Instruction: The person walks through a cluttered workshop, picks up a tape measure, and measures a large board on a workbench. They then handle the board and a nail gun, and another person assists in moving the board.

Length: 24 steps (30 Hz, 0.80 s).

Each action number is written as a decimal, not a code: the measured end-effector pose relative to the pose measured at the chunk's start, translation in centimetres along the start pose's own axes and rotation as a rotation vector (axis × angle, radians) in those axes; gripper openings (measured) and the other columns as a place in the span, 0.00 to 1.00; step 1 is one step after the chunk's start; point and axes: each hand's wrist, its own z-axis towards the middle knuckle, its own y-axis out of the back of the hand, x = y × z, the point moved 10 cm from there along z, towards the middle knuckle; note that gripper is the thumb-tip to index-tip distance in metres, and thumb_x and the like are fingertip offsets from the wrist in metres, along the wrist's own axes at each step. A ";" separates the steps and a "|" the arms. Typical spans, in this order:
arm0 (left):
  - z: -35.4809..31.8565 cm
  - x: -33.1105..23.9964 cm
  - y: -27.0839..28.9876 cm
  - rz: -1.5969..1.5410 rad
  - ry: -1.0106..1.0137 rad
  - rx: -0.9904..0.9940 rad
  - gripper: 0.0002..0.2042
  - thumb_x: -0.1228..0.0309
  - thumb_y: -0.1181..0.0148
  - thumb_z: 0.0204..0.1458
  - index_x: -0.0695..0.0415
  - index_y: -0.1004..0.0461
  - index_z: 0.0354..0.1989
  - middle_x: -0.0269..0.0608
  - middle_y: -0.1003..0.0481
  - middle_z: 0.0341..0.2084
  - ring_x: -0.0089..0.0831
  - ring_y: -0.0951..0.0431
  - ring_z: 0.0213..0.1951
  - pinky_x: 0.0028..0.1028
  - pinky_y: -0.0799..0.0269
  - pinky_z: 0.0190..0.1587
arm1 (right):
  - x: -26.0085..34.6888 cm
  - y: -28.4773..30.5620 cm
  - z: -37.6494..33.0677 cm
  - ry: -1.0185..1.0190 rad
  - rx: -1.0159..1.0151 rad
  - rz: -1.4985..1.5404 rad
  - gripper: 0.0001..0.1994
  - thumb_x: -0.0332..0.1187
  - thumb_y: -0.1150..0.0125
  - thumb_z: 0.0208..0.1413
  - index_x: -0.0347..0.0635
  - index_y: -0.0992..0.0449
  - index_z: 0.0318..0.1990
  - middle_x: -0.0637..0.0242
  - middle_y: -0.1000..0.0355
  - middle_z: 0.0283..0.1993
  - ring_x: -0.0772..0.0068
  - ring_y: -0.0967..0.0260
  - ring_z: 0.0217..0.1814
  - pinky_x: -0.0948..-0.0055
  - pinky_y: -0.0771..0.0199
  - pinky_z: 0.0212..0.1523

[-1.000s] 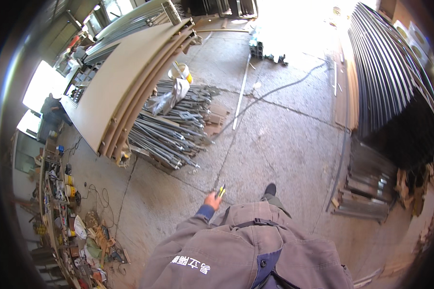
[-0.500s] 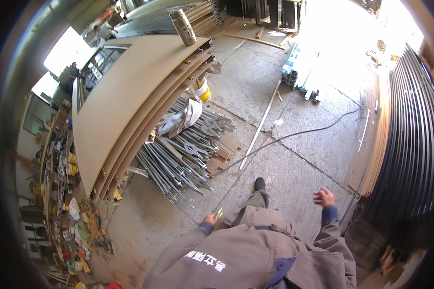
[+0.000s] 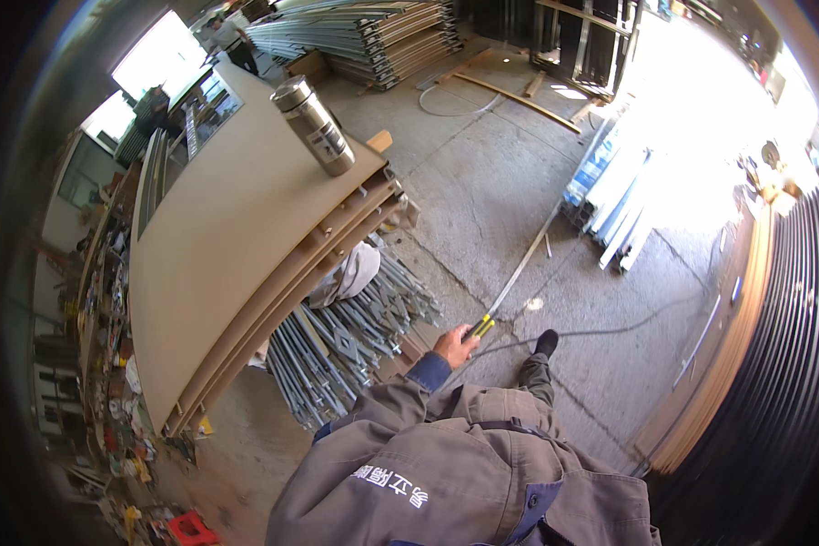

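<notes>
My left hand (image 3: 455,346) is stretched out ahead of my body, its fingers closed round a small yellow-and-black hand tool (image 3: 479,328) whose exact kind I cannot make out. To its left lies a heap of metal rods (image 3: 332,350) with a pale cloth (image 3: 348,275) on top. Beyond them, a steel thermos flask (image 3: 315,126) stands on a stack of beige panels (image 3: 237,200), near the stack's corner. My right hand is out of sight.
A dark cable (image 3: 610,325) crosses the concrete floor ahead. Bundled metal profiles (image 3: 610,200) lie farther off, with a long thin strip (image 3: 525,259) before them. Dark slats (image 3: 773,346) line the right side. Two people stand in the far left background.
My left hand has swung forward and to the right with the yellow-and-black tool. My right hand has left the view. I have stepped forward, and the flask and panels appear nearer.
</notes>
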 end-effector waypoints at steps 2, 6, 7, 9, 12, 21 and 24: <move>2.2 -0.7 -1.4 -0.100 0.061 0.003 0.14 0.64 0.44 0.62 0.62 0.27 0.48 0.35 0.22 0.29 0.19 0.26 0.21 0.23 0.28 0.26 | 2.9 4.1 5.2 0.025 0.041 -0.054 0.16 0.39 0.44 0.59 0.44 0.24 0.52 0.54 0.20 0.40 0.59 0.22 0.36 0.58 0.20 0.35; 6.1 -0.6 -3.3 -0.255 0.262 -0.031 0.16 0.64 0.42 0.60 0.61 0.28 0.50 0.36 0.22 0.28 0.19 0.26 0.21 0.23 0.29 0.25 | 9.6 11.7 17.0 0.156 0.163 -0.223 0.17 0.39 0.45 0.61 0.44 0.27 0.55 0.53 0.21 0.42 0.55 0.22 0.35 0.55 0.20 0.33; 7.2 -1.1 -3.3 -0.346 0.262 -0.074 0.16 0.64 0.43 0.61 0.61 0.28 0.51 0.36 0.22 0.29 0.17 0.27 0.21 0.22 0.29 0.25 | 11.5 13.4 20.2 0.192 0.206 -0.224 0.18 0.39 0.46 0.61 0.44 0.27 0.56 0.52 0.21 0.42 0.54 0.22 0.35 0.54 0.20 0.33; 10.0 -3.7 -2.2 -0.329 0.213 -0.102 0.16 0.64 0.43 0.62 0.63 0.29 0.51 0.35 0.22 0.31 0.16 0.27 0.24 0.21 0.28 0.26 | 15.8 17.9 26.6 0.032 0.309 0.049 0.18 0.39 0.47 0.62 0.44 0.28 0.57 0.51 0.21 0.43 0.53 0.22 0.35 0.53 0.20 0.32; 13.9 -9.6 0.4 -0.372 0.215 -0.114 0.16 0.65 0.45 0.64 0.62 0.30 0.54 0.35 0.22 0.37 0.17 0.24 0.32 0.20 0.26 0.31 | 26.1 24.7 35.0 -0.167 0.333 0.451 0.19 0.39 0.48 0.63 0.44 0.30 0.59 0.50 0.22 0.45 0.50 0.23 0.34 0.50 0.20 0.30; 30.0 -19.0 5.3 -0.598 -0.051 -0.113 0.28 0.69 0.45 0.63 0.56 0.45 0.70 0.41 0.24 0.40 0.20 0.24 0.37 0.22 0.26 0.32 | 69.7 26.2 36.7 0.273 0.616 0.551 0.24 0.40 0.50 0.65 0.31 0.34 0.61 0.50 0.24 0.47 0.60 0.23 0.38 0.64 0.18 0.39; 35.0 -21.7 6.3 -0.531 -0.044 0.083 0.31 0.71 0.46 0.64 0.55 0.51 0.73 0.43 0.25 0.47 0.22 0.24 0.42 0.25 0.25 0.38 | 74.4 22.9 34.9 0.249 0.823 0.681 0.25 0.43 0.49 0.65 0.30 0.35 0.60 0.49 0.25 0.48 0.58 0.23 0.40 0.62 0.19 0.41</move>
